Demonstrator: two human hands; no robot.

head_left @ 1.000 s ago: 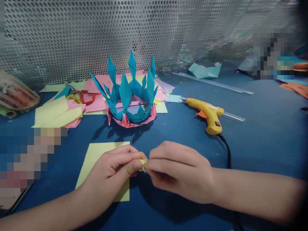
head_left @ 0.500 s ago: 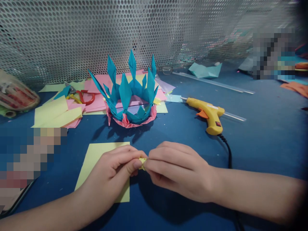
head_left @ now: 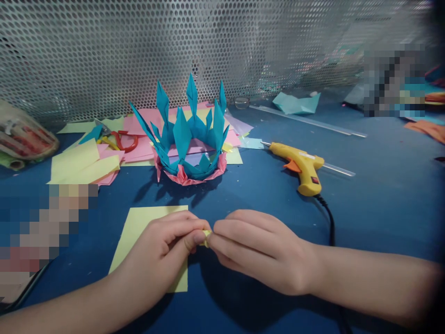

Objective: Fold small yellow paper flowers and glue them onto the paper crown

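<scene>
My left hand (head_left: 163, 255) and my right hand (head_left: 257, 250) meet at the near middle of the blue table, fingertips pinched together on a tiny folded yellow paper piece (head_left: 206, 238). Only a sliver of that piece shows between the thumbs and fingers. Under my left hand lies a flat pale yellow paper sheet (head_left: 139, 227). Behind the hands stands a teal and pink folded paper crown (head_left: 189, 139), a hand's length away from both.
A yellow glue gun (head_left: 301, 164) lies to the right of the crown, its black cord (head_left: 329, 222) running past my right wrist. Loose yellow and pink sheets (head_left: 83, 162) and red-handled scissors (head_left: 121, 139) lie at left. A perforated metal screen (head_left: 139, 51) closes the back.
Both hands stay pinched on the yellow piece; the fingers have shifted slightly and less of the paper shows now. Nothing else has moved.
</scene>
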